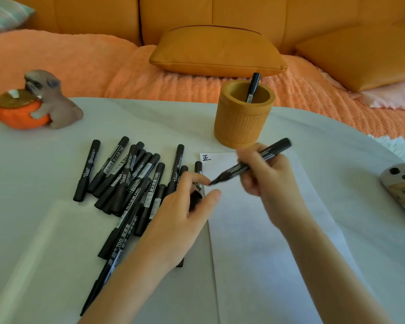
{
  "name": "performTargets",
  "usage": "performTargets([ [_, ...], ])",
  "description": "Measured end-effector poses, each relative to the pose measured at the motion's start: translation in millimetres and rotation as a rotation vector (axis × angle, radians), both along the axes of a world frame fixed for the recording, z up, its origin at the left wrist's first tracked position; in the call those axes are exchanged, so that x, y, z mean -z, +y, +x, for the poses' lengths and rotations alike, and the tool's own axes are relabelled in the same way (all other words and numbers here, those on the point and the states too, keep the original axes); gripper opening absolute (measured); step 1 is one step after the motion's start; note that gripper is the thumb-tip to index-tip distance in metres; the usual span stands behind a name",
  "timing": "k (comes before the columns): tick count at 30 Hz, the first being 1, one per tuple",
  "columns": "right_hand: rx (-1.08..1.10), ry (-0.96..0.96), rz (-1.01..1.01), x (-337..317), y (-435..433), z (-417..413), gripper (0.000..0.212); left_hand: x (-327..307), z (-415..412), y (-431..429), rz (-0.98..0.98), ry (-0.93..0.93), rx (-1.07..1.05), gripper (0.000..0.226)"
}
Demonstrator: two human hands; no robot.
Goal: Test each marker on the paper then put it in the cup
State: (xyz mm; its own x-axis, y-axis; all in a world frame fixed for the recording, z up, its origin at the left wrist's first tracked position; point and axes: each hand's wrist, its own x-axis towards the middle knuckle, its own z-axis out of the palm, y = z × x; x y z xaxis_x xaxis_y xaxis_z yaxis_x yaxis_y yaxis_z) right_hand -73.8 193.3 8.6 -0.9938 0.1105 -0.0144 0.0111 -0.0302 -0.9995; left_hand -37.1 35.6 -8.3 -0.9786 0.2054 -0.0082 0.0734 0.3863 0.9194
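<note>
On my remote view, the right hand (264, 174) pinches a slim black marker (250, 164) between thumb and curled fingers. It is uncapped and slanted, with its dark tip low at the left, just over the left edge of the paper (255, 230); I cannot tell whether the tip touches. The paper is a smooth white sheet lying flat on the table (56, 230), which has a pale, matte, rounded top. One small black character (206, 157) sits in the sheet's far left corner. The left hand (185, 206) rests beside that edge, forefinger and thumb reaching towards the tip, the other fingers curled round a short dark tube, probably the cap (195, 199), though it is blurred. Left of it sprawls a pile (126, 178) of capped black markers with white print, overlapping at loose angles. Just beyond the paper stands the cup (241, 122), a thick-walled ochre cylinder with fine ribbing on its lower half. The other marker (253, 88) leans inside it against the far rim. At far left a grey dog figurine (49, 97) hugs a glossy orange pot (19, 113). At the right edge lies a grey rounded holder (402, 185) with three holes. Behind, a mustard cushion (216, 51) lies on a nubbly peach blanket (80, 64).
</note>
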Motion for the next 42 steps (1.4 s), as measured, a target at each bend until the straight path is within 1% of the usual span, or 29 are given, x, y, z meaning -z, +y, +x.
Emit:
performTargets([
  [1, 0.05, 0.014, -0.027, 0, 6, -5, 0.019, 1, 0, -1, -0.005, -0.02, 0.0, 0.014],
  [2, 0.082, 0.026, -0.041, 0, 11, -10, 0.017, 4, 0, -1, -0.019, -0.026, 0.014, 0.014],
  [4, 0.11, 0.026, -0.039, 4, 16, -21, 0.022, 9, 0, 0, -0.07, -0.017, 0.072, 0.02],
  [7, 0.145, -0.02, 0.004, 16, 15, -39, 0.023, 15, 0, 2, -0.165, 0.025, 0.138, 0.025],
  [11, 0.195, -0.026, 0.109, 33, 4, -58, 0.016, 18, -3, 1, -0.278, 0.17, 0.137, 0.024],
  [15, 0.217, 0.024, 0.222, 44, -2, -63, 0.024, 20, -3, 2, -0.363, 0.309, 0.152, 0.027],
  [19, 0.263, 0.031, 0.26, 51, -1, -63, 0.035, 22, -2, 3, -0.381, 0.363, 0.17, 0.029],
  [21, 0.267, 0.037, 0.277, 52, -1, -64, 0.037, 22, -2, 3, -0.395, 0.37, 0.175, 0.027],
  [27, 0.247, 0.064, 0.299, 54, -2, -64, 0.031, 21, -2, 2, -0.408, 0.377, 0.183, 0.026],
  [35, 0.233, 0.06, 0.334, 55, -3, -65, 0.034, 22, -1, 3, -0.413, 0.365, 0.169, 0.027],
  [42, 0.234, 0.074, 0.354, 55, -3, -65, 0.03, 21, -2, 4, -0.406, 0.361, 0.167, 0.027],
])
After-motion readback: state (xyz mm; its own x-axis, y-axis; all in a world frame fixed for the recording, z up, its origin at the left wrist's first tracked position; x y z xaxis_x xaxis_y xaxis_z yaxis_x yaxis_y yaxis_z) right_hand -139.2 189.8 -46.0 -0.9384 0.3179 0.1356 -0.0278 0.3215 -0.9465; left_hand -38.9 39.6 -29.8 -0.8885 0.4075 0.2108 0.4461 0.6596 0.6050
